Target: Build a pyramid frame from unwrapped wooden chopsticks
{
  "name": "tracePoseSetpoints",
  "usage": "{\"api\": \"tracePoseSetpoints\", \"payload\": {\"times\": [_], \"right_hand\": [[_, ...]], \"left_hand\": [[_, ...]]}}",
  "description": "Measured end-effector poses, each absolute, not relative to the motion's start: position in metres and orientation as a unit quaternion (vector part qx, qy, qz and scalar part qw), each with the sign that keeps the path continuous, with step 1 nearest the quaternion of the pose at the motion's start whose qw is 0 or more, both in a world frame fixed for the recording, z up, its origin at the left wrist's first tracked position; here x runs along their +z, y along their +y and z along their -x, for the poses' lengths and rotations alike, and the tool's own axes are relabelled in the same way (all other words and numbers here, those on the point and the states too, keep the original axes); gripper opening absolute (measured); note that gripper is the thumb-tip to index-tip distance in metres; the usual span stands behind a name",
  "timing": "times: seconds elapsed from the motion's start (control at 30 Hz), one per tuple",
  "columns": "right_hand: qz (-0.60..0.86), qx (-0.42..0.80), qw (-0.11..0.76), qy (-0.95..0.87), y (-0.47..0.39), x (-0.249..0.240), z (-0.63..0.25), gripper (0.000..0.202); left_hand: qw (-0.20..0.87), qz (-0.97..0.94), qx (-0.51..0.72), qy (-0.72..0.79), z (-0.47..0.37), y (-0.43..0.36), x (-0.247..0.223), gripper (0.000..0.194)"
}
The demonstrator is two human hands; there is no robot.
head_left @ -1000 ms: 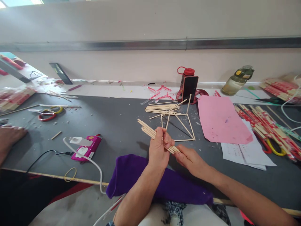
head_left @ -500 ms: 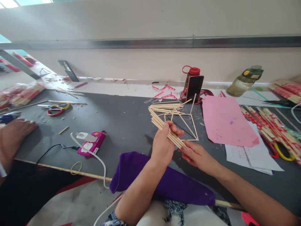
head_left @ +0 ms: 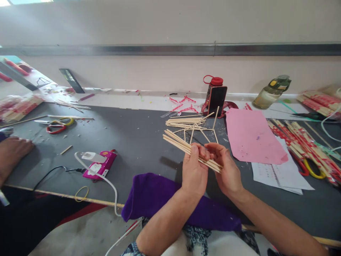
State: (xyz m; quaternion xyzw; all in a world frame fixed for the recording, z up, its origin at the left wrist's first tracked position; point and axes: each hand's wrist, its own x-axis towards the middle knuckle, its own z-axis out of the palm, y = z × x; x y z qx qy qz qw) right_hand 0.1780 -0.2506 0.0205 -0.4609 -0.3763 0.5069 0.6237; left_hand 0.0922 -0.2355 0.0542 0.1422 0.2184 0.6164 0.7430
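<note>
A bundle of several thin wooden sticks [head_left: 177, 141] slants down to the right above the grey table. My left hand [head_left: 195, 167] is wrapped round its middle, thumb on top. At the bundle's lower right end, my right hand [head_left: 227, 170] has its curved fingers against the sticks. Just beyond the hands, a frame of joined sticks [head_left: 214, 130] lies on the table, partly hidden by them. A pile of loose sticks [head_left: 183, 121] rests beside and partly under that frame.
A phone [head_left: 217, 101] leans on a red-capped bottle [head_left: 216, 81]. Pink paper [head_left: 254, 137] and wrapped sticks [head_left: 306, 145] lie right. Scissors [head_left: 57, 126], a pink box [head_left: 102, 165] and another person's hand [head_left: 17, 153] are left. Purple cloth [head_left: 149, 193] covers the near edge.
The bundle has moved slightly and tilts less steeply. My right hand has turned upward, its fingers now nearer my left hand. The view has shifted a little to the right.
</note>
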Motion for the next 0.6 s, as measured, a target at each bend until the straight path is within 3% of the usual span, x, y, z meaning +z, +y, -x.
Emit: {"api": "tracePoseSetpoints", "payload": {"times": [0.17,0.27,0.43,0.6], "right_hand": [[0.537,0.478,0.386,-0.578,-0.258,0.027,-0.195,0.043],[0.561,0.431,0.301,-0.639,-0.264,0.027,-0.198,0.046],[0.572,0.375,0.271,-0.677,-0.270,0.022,-0.201,0.046],[0.550,0.453,0.290,-0.638,-0.270,0.020,-0.202,0.036]], "left_hand": [[0.721,-0.146,0.635,0.235,-0.083,-0.229,0.051,0.016],[0.729,-0.135,0.626,0.241,-0.081,-0.226,0.046,0.015],[0.752,-0.121,0.603,0.237,-0.080,-0.230,0.037,0.014],[0.741,-0.152,0.601,0.258,-0.078,-0.234,0.038,0.014]]}}
